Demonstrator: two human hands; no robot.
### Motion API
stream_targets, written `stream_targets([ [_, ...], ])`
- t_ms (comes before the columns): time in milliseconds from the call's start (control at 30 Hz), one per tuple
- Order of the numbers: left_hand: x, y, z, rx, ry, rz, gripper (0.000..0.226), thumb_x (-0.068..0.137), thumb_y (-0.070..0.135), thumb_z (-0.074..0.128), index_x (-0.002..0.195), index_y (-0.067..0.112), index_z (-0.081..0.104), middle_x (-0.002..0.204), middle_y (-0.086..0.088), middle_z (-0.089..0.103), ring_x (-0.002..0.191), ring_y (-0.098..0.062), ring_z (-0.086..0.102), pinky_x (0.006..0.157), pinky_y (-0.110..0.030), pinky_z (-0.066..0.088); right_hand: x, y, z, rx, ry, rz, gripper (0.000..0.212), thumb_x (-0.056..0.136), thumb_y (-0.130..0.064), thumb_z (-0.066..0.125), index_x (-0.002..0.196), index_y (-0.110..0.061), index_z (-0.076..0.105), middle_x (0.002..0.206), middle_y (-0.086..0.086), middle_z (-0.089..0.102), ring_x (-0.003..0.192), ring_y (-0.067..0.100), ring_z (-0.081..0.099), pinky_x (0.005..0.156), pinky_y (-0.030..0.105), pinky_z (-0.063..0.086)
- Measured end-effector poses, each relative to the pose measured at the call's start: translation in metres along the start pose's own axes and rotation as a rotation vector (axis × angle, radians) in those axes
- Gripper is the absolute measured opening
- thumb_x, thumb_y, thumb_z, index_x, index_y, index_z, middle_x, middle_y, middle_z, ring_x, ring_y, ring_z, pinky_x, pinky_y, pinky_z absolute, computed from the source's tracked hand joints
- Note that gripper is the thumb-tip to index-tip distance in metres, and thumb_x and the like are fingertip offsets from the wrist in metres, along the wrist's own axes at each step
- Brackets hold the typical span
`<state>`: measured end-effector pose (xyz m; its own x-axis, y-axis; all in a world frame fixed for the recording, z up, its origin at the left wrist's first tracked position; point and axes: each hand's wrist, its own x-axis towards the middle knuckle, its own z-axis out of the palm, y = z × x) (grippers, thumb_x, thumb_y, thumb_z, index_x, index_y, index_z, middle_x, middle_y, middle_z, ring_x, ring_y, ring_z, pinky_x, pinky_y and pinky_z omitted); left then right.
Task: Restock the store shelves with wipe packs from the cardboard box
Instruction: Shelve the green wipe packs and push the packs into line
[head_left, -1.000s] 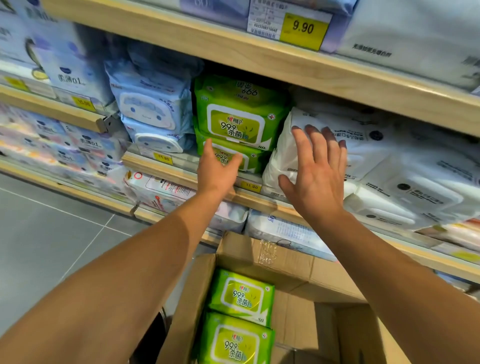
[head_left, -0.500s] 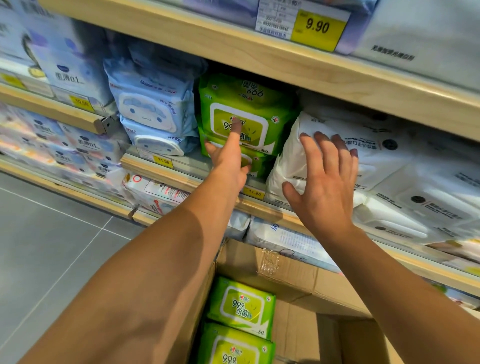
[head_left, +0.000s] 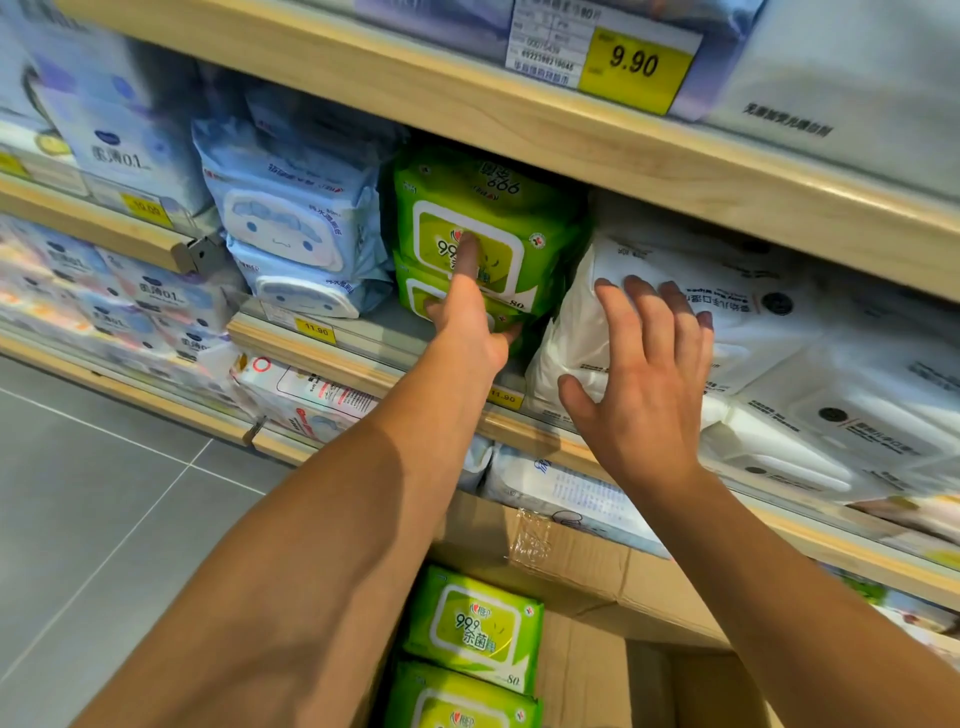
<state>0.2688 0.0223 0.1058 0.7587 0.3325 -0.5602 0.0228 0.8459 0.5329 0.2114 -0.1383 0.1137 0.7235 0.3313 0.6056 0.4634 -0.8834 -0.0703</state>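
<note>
Two green wipe packs (head_left: 498, 218) are stacked on the middle shelf (head_left: 358, 358). My left hand (head_left: 467, 317) lies flat against their fronts, fingers spread, index finger on the upper pack's label. My right hand (head_left: 644, 374) is open, its fingers resting on a white wipe pack (head_left: 675, 291) just right of the green stack. Below, an open cardboard box (head_left: 587, 577) holds two more green wipe packs (head_left: 472, 629), face up.
Light blue cartoon-face packs (head_left: 291, 228) sit left of the green stack. More white packs (head_left: 852, 415) fill the shelf to the right. A wooden upper shelf (head_left: 571, 140) with a 9.90 price tag (head_left: 634, 67) overhangs. Grey tiled floor (head_left: 104, 509) lies left.
My left hand has slid up from the lower green pack onto the upper one's label. My right hand has stayed on the white pack. The camera has moved closer to the shelf.
</note>
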Motion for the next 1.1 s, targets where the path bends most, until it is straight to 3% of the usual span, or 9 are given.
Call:
stream_targets([
  [167,0.01,-0.004,0.006,-0.073,0.057,0.086,0.099,0.053,0.048,0.087,0.136,0.035,0.035,0.123,-0.01,0.055,0.104,-0.037,0.058,0.083,-0.059,0.052,0.0,0.002,0.0,0.005,-0.001,-0.005,0.078,0.072,-0.033,0.074,0.142,-0.019,0.041,0.142,0.007,0.042,0.138,0.032,0.029,0.116,0.051,0.016],
  [300,0.025,-0.002,0.018,-0.027,0.166,0.077,0.13,0.022,0.059,0.085,0.138,0.039,0.029,0.135,-0.008,0.045,0.115,-0.039,0.051,0.088,-0.055,0.051,0.0,0.004,0.0,-0.003,-0.01,-0.014,0.078,0.072,-0.034,0.073,0.142,-0.019,0.041,0.142,0.007,0.042,0.139,0.032,0.028,0.116,0.051,0.017],
  [433,0.032,0.003,0.022,-0.008,0.168,0.04,0.116,0.049,0.054,0.087,0.143,0.036,0.022,0.148,-0.007,0.032,0.129,-0.04,0.038,0.097,-0.058,0.042,0.0,0.002,0.0,-0.006,-0.012,-0.009,0.079,0.072,-0.033,0.074,0.142,-0.019,0.041,0.143,0.007,0.042,0.139,0.032,0.027,0.116,0.05,0.015],
  [500,0.035,0.007,0.015,0.084,0.188,0.002,0.126,0.036,0.06,0.086,0.143,0.033,0.024,0.145,-0.01,0.036,0.127,-0.041,0.039,0.101,-0.059,0.039,-0.001,0.001,-0.001,-0.01,-0.023,-0.01,0.08,0.072,-0.034,0.074,0.143,-0.02,0.04,0.143,0.007,0.041,0.139,0.032,0.027,0.116,0.05,0.015],
  [600,0.026,0.011,-0.001,0.279,0.16,-0.017,0.131,0.026,0.066,0.079,0.141,0.029,0.03,0.139,-0.009,0.044,0.121,-0.039,0.046,0.1,-0.057,0.039,0.0,0.0,-0.006,-0.022,-0.055,-0.007,0.082,0.073,-0.035,0.075,0.144,-0.021,0.036,0.145,0.006,0.039,0.14,0.031,0.026,0.117,0.05,0.015],
  [700,-0.008,0.015,-0.022,0.517,0.088,0.088,0.084,0.069,0.057,0.071,0.138,0.02,0.039,0.128,-0.002,0.048,0.118,-0.03,0.048,0.1,-0.049,0.042,-0.001,-0.002,-0.016,-0.038,-0.12,-0.01,0.085,0.074,-0.037,0.075,0.147,-0.022,0.032,0.148,0.006,0.035,0.138,0.032,0.027,0.117,0.049,0.015],
  [767,-0.022,0.012,-0.041,0.822,0.085,0.292,0.067,0.079,0.048,0.066,0.135,0.017,0.045,0.131,-0.005,0.053,0.12,-0.029,0.05,0.102,-0.046,0.043,-0.007,-0.007,-0.023,0.005,-0.124,-0.004,0.083,0.075,-0.035,0.074,0.146,-0.02,0.034,0.148,0.008,0.035,0.136,0.033,0.03,0.116,0.051,0.019],
  [933,-0.075,0.0,-0.096,1.591,-0.055,0.645,0.073,0.085,0.043,0.064,0.145,0.014,0.035,0.144,-0.012,0.045,0.13,-0.03,0.043,0.104,-0.037,0.037,-0.054,-0.02,-0.036,0.114,-0.135,-0.029,0.074,0.072,-0.031,0.074,0.138,-0.012,0.046,0.14,0.012,0.045,0.128,0.035,0.04,0.109,0.049,0.032],
  [1100,-0.113,-0.03,-0.156,1.968,-0.239,0.785,0.073,0.082,0.042,0.065,0.144,0.014,0.037,0.144,-0.012,0.044,0.127,-0.035,0.043,0.103,-0.043,0.04,-0.131,-0.025,-0.026,0.162,-0.36,-0.012,0.076,0.07,-0.034,0.075,0.137,-0.011,0.048,0.138,0.011,0.048,0.128,0.035,0.041,0.11,0.049,0.032],
])
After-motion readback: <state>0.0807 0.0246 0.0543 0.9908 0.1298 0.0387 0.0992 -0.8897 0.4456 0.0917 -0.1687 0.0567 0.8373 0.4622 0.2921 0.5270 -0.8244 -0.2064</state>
